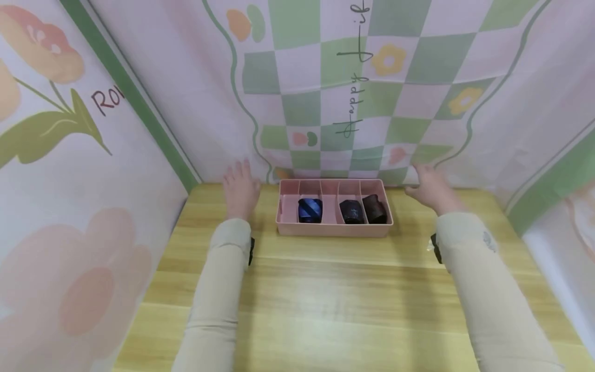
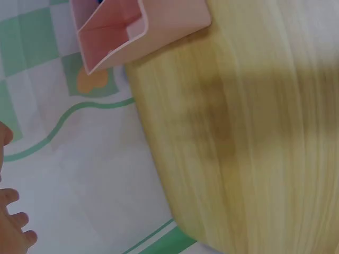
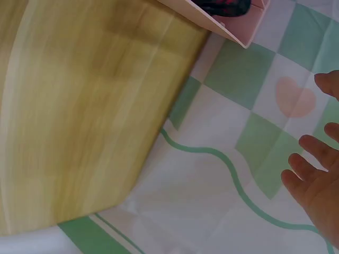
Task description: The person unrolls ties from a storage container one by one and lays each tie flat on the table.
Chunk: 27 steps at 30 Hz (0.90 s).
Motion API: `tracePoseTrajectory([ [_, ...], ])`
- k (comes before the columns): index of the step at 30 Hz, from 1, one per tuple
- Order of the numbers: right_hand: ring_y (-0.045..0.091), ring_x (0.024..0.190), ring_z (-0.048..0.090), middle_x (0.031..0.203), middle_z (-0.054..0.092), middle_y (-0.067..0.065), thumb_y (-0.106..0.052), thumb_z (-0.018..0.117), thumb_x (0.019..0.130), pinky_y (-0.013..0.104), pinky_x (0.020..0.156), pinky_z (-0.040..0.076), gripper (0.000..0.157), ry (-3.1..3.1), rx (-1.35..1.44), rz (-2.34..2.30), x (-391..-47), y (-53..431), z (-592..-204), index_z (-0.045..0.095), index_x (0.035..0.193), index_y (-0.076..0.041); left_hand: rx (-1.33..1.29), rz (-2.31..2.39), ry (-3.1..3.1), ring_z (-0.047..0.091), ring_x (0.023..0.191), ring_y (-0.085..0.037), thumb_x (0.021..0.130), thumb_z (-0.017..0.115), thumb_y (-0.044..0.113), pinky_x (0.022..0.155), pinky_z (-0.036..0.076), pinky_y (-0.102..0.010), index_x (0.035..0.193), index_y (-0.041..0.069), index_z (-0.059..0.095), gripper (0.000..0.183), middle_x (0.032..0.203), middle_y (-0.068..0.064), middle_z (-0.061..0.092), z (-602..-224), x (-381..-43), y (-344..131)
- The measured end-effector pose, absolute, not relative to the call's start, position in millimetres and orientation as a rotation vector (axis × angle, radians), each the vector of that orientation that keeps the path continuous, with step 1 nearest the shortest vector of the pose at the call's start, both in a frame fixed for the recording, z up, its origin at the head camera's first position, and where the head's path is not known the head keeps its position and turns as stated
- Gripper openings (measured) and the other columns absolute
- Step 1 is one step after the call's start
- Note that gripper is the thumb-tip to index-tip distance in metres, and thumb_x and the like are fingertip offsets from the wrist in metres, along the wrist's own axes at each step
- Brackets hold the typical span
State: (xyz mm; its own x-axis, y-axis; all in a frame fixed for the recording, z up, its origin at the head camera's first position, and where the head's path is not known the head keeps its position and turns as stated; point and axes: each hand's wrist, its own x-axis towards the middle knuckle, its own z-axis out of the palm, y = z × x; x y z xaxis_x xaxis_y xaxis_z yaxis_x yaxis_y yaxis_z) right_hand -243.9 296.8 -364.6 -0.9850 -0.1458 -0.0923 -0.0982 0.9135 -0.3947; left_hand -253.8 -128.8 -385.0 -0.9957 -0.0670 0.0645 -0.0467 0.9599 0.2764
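Box (image 1: pixel 332 231) carrying dark bundles (image 1: pixel 310 211), sitting along the far edge of the bench (image 1: pixel 325 299), between corners, with left hand (image 1: pixel 240 191) and right hand (image 1: pixel 434 188) flanking apart, fingers extended, holding nothing; perhaps risking slipping over that edge if pushed backward.

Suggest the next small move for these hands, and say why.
Probably ease the left hand and right hand inward to the box. Both hands are empty and stand apart from it, one on each side, with nothing visible between them and its ends, so closing in from both sides looks like the simplest step.
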Motion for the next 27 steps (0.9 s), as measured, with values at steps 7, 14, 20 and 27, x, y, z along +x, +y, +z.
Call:
tracePoseTrajectory([
  [7, 0.058, 0.128, 0.027, 0.142, 0.026, 0.042, -0.012, 0.059, 0.085, 0.066, 0.109, 0.022, 0.076, 2.915, -0.216, -0.616, -241, 294, -393, 0.018, 0.143, 0.015, 0.040, -0.433, -3.030, 0.030, 0.141, -0.038, 0.098, 0.044, 0.030, 0.117, 0.026, -0.050, 0.149, 0.007, 0.022, 0.060, 0.154, -0.016, 0.029, -421, -250, -113],
  [14, 0.057, 0.127, 0.032, 0.140, 0.030, 0.040, -0.010, 0.062, 0.083, 0.063, 0.109, 0.025, 0.075, 2.925, -0.264, -0.613, -239, 290, -422, 0.023, 0.142, 0.016, 0.005, -0.584, -3.058, 0.030, 0.140, -0.040, 0.101, 0.041, 0.034, 0.117, 0.025, -0.051, 0.147, 0.004, 0.027, 0.057, 0.152, -0.017, 0.032, -457, -240, -92],
  [20, 0.056, 0.126, 0.034, 0.137, 0.035, 0.040, -0.010, 0.066, 0.082, 0.062, 0.110, 0.027, 0.073, 2.933, -0.301, -0.691, -238, 281, -443, 0.030, 0.138, 0.017, -0.049, -0.634, -3.079, 0.028, 0.139, -0.043, 0.101, 0.037, 0.034, 0.114, 0.029, -0.056, 0.150, 0.012, 0.025, 0.055, 0.156, -0.013, 0.025, -483, -237, -83],
  [27, 0.055, 0.120, 0.042, 0.130, 0.044, 0.040, -0.006, 0.069, 0.079, 0.061, 0.105, 0.033, 0.061, 2.964, -0.347, -0.781, -234, 269, -460, 0.042, 0.130, 0.015, -0.110, -0.618, -3.215, 0.022, 0.143, -0.042, 0.102, 0.030, 0.040, 0.115, 0.025, -0.057, 0.154, 0.018, 0.008, 0.060, 0.161, -0.005, 0.009, -497, -226, -71],
])
